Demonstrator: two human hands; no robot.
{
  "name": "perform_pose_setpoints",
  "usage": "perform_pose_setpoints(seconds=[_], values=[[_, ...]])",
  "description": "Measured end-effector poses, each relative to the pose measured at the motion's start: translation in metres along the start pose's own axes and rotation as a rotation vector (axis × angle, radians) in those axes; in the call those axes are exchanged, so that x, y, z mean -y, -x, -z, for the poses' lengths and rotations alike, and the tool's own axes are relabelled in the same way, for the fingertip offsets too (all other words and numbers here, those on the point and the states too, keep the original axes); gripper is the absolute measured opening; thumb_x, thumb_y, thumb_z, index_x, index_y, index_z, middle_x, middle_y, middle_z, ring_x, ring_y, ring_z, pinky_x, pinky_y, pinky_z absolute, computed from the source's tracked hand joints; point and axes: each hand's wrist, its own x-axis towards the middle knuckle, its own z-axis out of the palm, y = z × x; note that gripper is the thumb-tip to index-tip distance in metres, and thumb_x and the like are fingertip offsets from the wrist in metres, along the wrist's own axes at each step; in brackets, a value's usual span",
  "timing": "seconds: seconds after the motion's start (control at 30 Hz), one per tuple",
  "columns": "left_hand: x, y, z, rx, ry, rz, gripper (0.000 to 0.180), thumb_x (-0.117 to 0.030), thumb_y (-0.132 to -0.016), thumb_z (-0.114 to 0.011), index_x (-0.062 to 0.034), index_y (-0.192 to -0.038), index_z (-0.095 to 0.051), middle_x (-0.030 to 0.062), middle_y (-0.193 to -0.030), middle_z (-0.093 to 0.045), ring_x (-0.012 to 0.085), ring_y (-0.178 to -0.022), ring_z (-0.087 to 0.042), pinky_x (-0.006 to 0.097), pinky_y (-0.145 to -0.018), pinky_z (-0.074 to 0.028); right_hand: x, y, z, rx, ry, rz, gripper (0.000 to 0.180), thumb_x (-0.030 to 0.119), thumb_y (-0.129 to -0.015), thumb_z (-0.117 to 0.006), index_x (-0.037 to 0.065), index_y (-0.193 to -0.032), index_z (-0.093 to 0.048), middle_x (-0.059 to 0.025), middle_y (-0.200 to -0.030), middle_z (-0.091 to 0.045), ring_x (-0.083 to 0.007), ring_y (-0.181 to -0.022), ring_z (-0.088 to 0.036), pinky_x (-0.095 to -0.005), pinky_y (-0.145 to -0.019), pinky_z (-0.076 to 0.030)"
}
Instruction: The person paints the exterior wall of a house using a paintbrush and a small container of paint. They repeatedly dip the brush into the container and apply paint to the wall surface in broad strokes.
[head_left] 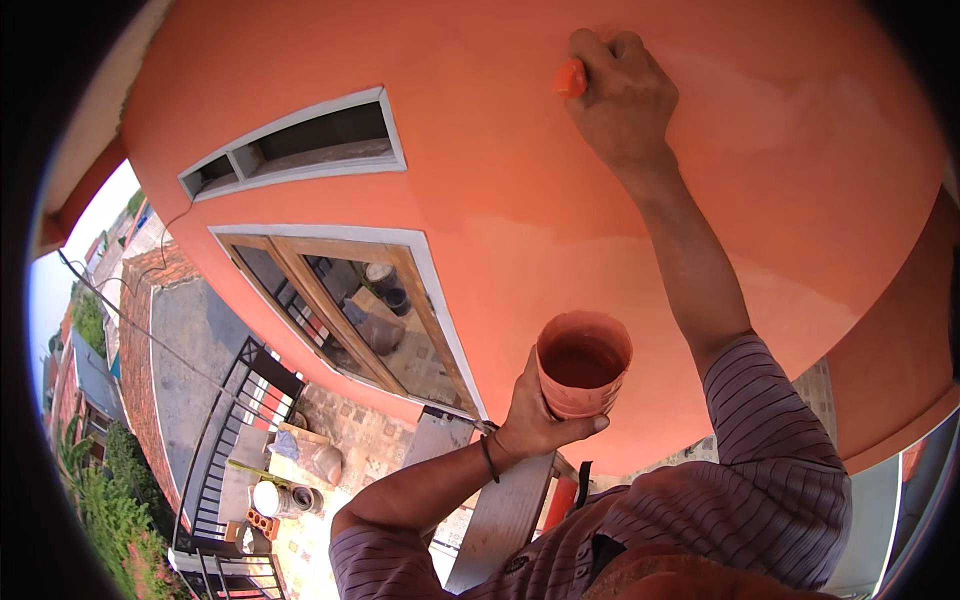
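Observation:
My left hand (532, 412) is wrapped round a paint-smeared cup (584, 404) and holds it upright in front of my chest. Reddish-brown paint (583, 368) shows down inside it. High on the orange wall (520, 260), my right hand (628, 100) is closed round what looks like a paintbrush. Only its orange handle end (571, 78) sticks out to the left of the fist; the bristles are hidden behind the hand. Around and below that hand, the wall has darker and lighter patches of orange with uneven edges.
Left of me are a narrow white-framed vent (300, 145) and a wood-framed window (345, 300). A grey plank (497, 515) lies beneath my left arm. Far below, white buckets (270, 497) stand on a tiled balcony beside a black railing (215, 465).

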Motion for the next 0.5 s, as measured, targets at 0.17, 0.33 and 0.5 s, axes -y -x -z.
perform_pose_setpoints(seconds=[0.17, 0.33, 0.5], values=[[-0.004, -0.001, 0.001, -0.016, 0.005, -0.003, 0.100, -0.014, -0.075, -0.094, 0.0000, -0.153, -0.033, 0.0159, -0.142, -0.057, 0.0251, -0.135, -0.056, 0.042, -0.113, -0.047, 0.091, -0.013, -0.055, 0.128, -0.366, 0.020, 0.017, 0.008, -0.081, -0.076, 0.020, -0.091, -0.066, -0.0008, -0.087, -0.061, -0.0183, -0.071, -0.065, -0.0358, -0.054, -0.051], [-0.007, -0.004, 0.000, -0.043, -0.005, -0.012, 0.099, -0.014, -0.076, -0.094, 0.0001, -0.153, -0.034, 0.0161, -0.142, -0.056, 0.0251, -0.134, -0.057, 0.042, -0.113, -0.047, 0.098, -0.034, -0.074, 0.310, -0.625, -0.171, 0.009, 0.018, -0.087, -0.074, 0.014, -0.092, -0.069, -0.0084, -0.084, -0.065, -0.0274, -0.072, -0.068, -0.0422, -0.064, -0.055], [-0.004, -0.001, 0.002, -0.039, -0.041, -0.028, 0.100, -0.015, -0.076, -0.094, 0.0001, -0.153, -0.032, 0.0167, -0.142, -0.056, 0.0251, -0.134, -0.057, 0.041, -0.113, -0.048, 0.029, -0.025, -0.057, 0.178, -0.739, -0.271, 0.007, 0.010, -0.091, -0.076, 0.013, -0.092, -0.069, -0.0015, -0.085, -0.070, -0.0121, -0.076, -0.068, -0.0317, -0.067, -0.056]])
